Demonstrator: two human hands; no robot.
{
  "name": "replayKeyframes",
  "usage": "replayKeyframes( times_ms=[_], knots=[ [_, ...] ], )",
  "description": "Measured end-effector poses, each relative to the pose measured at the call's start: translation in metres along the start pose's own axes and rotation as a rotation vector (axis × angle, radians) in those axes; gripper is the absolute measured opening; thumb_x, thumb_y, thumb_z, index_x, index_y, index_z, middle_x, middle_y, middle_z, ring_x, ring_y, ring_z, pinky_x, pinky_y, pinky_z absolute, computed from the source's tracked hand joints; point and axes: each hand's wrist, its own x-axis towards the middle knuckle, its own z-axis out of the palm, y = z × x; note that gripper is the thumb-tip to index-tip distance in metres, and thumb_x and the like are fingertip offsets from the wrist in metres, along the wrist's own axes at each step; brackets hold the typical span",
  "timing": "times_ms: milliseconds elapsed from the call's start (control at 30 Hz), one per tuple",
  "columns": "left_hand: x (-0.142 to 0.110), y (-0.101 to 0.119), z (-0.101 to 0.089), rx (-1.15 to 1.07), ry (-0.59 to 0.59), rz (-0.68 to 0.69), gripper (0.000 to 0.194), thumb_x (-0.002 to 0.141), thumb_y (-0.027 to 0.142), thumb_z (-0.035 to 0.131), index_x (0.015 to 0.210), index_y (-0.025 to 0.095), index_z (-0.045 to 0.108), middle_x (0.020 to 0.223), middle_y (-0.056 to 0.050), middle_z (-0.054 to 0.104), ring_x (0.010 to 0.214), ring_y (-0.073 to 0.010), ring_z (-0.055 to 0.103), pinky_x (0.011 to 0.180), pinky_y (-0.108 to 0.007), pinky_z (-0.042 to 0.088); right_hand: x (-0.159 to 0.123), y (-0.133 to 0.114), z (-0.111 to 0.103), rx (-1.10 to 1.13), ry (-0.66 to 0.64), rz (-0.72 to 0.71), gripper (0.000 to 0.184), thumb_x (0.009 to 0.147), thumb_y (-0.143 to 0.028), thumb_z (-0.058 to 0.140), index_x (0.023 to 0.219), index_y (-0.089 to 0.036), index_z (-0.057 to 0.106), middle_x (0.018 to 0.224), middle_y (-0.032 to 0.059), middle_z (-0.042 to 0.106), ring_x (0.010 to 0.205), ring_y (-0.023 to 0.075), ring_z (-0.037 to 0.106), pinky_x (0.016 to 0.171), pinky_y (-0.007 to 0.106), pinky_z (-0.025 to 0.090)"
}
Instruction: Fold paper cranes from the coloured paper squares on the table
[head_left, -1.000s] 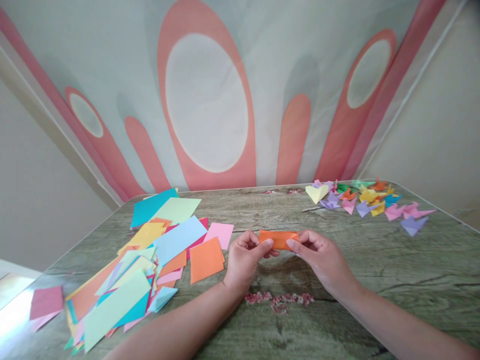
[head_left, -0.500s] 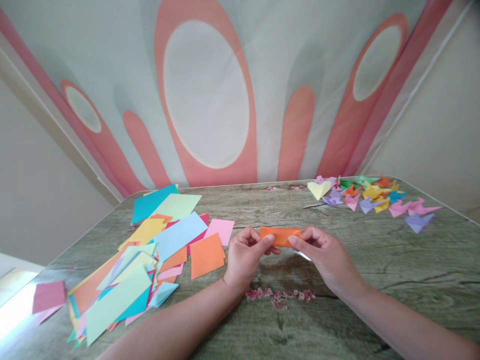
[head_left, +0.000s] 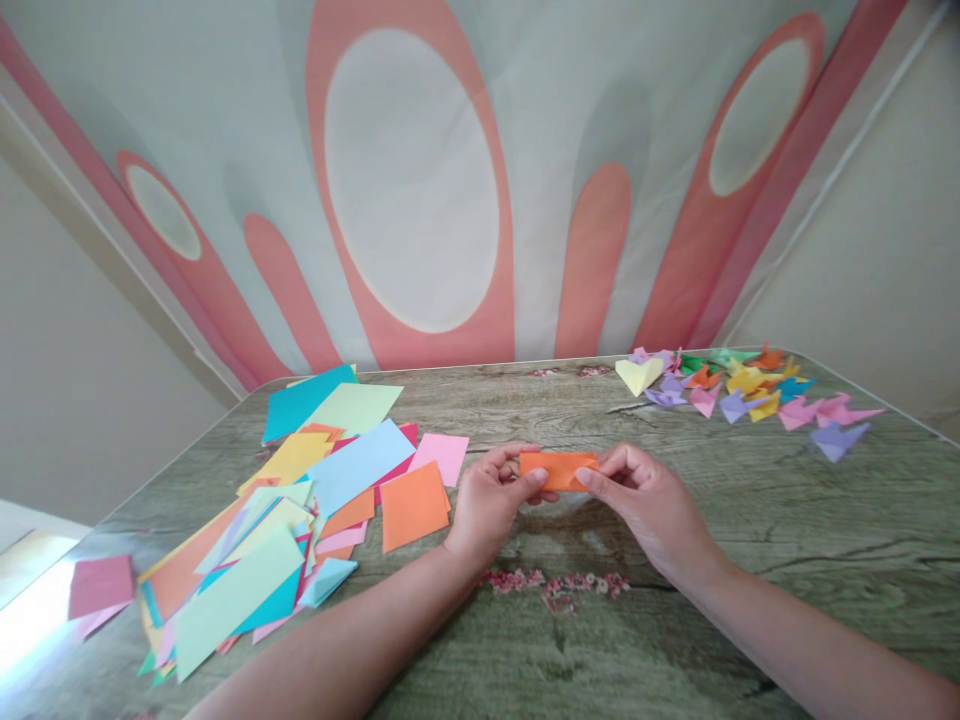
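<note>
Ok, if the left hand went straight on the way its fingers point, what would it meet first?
Probably the right hand, at the far end of the folded orange paper that the left hand holds; depth is unclear.

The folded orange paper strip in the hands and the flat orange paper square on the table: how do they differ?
The folded orange paper strip is a narrow band, while the flat orange paper square is broad and nearly square. The strip is pinched between the left hand and right hand; the square lies untouched beside other sheets. Both are plain orange paper.
</note>
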Motion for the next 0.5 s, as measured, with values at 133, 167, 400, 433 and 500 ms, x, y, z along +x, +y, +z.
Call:
replayKeyframes(
  times_ms=[133, 167, 400, 433, 500],
  knots=[
    [0.0004, -0.0027, -0.0011, 0.041, -0.021, -0.025, 0.027, 0.075, 0.035, 0.072, 0.084, 0.011, 0.062, 0.071, -0.004, 0.07, 0.06, -0.0173, 0.069, 0.057, -0.022, 0.049, 0.001, 0.0011, -0.0009, -0.017, 0.008, 0.008, 0.028, 0.077, -0.043, 0.07, 0.072, -0.02, 0.056, 0.071, -0.0014, 0.059, 0.065, 0.0139, 0.051, 0.06, 0.027, 0.037],
    [0.0004, -0.003, -0.0012, 0.043, -0.029, -0.031, 0.027, 0.076, 0.036, 0.071, 0.082, 0.012, 0.061, 0.071, -0.003, 0.069, 0.06, -0.017, 0.069, 0.057, -0.022, 0.049, 0.001, 0.0013, -0.0013, -0.022, 0.007, 0.01, 0.028, 0.078, -0.043, 0.07, 0.072, -0.02, 0.056, 0.071, -0.0013, 0.059, 0.065, 0.0141, 0.051, 0.06, 0.027, 0.037],
    [0.0013, -0.0024, -0.0058, 0.059, -0.187, -0.034, 0.028, 0.081, 0.037, 0.067, 0.082, 0.016, 0.049, 0.069, 0.001, 0.067, 0.06, -0.0159, 0.069, 0.054, -0.02, 0.046, 0.0022, 0.0049, -0.0026, -0.023, -0.002, 0.033, 0.029, 0.076, -0.043, 0.071, 0.071, -0.019, 0.055, 0.069, -0.002, 0.057, 0.064, 0.0133, 0.05, 0.059, 0.026, 0.037],
    [0.0014, -0.0024, -0.0066, 0.069, -0.211, -0.036, 0.027, 0.082, 0.037, 0.065, 0.084, 0.017, 0.047, 0.069, 0.001, 0.067, 0.06, -0.0166, 0.07, 0.053, -0.02, 0.046, 0.0027, 0.006, -0.0024, -0.01, -0.007, 0.036, 0.028, 0.077, -0.043, 0.071, 0.073, -0.019, 0.055, 0.07, -0.0023, 0.057, 0.064, 0.013, 0.05, 0.06, 0.026, 0.038],
    [0.0014, -0.0025, -0.0074, 0.096, -0.23, -0.037, 0.026, 0.084, 0.037, 0.063, 0.085, 0.017, 0.045, 0.068, 0.001, 0.066, 0.06, -0.0177, 0.07, 0.052, -0.02, 0.044, 0.0037, 0.0081, -0.0017, 0.024, -0.03, 0.044, 0.027, 0.077, -0.042, 0.07, 0.086, -0.02, 0.057, 0.072, -0.0032, 0.057, 0.066, 0.0131, 0.052, 0.061, 0.025, 0.04]
  ],
)
